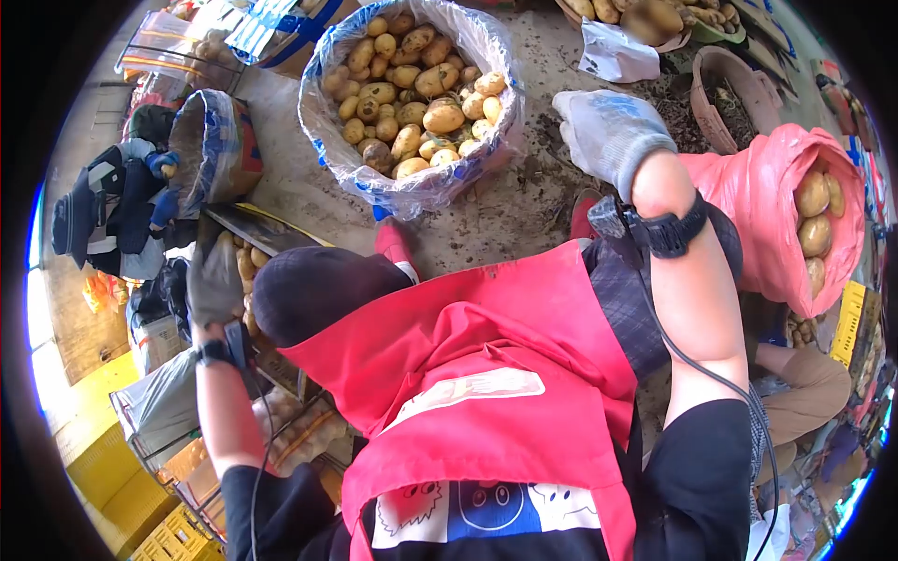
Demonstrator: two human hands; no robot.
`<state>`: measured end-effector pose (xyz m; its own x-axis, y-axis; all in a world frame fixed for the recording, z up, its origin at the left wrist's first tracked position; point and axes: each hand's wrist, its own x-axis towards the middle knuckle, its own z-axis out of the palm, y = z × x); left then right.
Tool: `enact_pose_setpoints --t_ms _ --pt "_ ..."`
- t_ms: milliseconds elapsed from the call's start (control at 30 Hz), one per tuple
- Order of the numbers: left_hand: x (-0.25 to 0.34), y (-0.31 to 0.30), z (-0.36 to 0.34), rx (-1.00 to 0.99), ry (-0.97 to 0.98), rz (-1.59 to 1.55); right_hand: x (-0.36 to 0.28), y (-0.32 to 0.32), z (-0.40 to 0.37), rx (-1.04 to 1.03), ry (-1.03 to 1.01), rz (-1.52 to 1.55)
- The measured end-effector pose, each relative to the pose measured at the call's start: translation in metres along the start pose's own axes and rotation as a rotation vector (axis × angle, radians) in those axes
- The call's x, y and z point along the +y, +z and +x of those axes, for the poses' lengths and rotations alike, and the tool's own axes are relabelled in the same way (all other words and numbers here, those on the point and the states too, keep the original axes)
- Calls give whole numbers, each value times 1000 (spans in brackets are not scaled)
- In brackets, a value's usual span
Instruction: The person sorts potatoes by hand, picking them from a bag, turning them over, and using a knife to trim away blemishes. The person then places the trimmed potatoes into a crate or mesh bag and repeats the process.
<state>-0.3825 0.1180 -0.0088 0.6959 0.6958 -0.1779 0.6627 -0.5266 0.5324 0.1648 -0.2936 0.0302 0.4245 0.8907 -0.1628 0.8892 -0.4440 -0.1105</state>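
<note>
A round, clear-plastic-lined tub [421,192] stands at twelve o'clock, probably to sit within my reach. My pale-gloved right hand [613,136], fingers loosely curled, hovers between one and two; my grey-gloved left hand [213,285] hangs at nine, and I can't tell whether either grips anything. Heaped in the tub, the oval, yellow-brown potatoes [443,116] look soil-smudged.

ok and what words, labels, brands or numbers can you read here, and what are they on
No text can be read.
Red apron: pale panel, no legible lettering.
Yellow strip at far right: dark marks, too small to read.
</note>
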Motion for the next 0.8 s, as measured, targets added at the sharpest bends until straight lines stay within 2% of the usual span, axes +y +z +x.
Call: enact_pose_setpoints --t_ms 33,100,167,200,233,267,300,333,367,400,467,533,567,633,667,700,767,800 --pt "37 -1 31 -96 20 -141 -2 -6 -4 18 10 37" --pt "135 14 93 -101 -135 -1070 -5 -11 -7 47 -16 73" --pt "169 45 165 -365 -238 -1019 -6 -11 -3 81 -48 88" --pt "209 76 187 -375 -292 -855 -4 -8 -2 68 -40 89" --pt "248 112 204 -384 -342 -691 -1 -5 -1 152 -32 125" --pt "259 149 218 -399 -243 -462 3 -2 1 236 -24 160" --pt "268 185 238 -494 -250 -260 8 1 4 241 23 132" --pt "260 223 262 -611 -176 -81 13 2 7 227 28 129" --pt "269 251 271 -597 -174 165 19 1 10 185 68 83" --pt "258 281 279 -493 22 397 23 -1 14 143 108 38" --pt "264 309 286 -539 29 482 27 -3 23 150 129 23" --pt "265 317 293 -538 27 483 27 -6 32 50 284 89" --pt "263 313 297 -582 24 479 26 -5 33 41 283 88" --pt "252 299 295 -614 30 403 20 -4 35 196 265 140" --pt "247 288 291 -603 28 406 16 -5 35 206 258 141" --pt "245 275 283 -591 40 280 11 -6 34 170 236 153" --pt "263 245 260 -566 53 33 2 -7 30 106 194 203" --pt "272 233 247 -555 61 34 -4 -10 28 119 193 198"
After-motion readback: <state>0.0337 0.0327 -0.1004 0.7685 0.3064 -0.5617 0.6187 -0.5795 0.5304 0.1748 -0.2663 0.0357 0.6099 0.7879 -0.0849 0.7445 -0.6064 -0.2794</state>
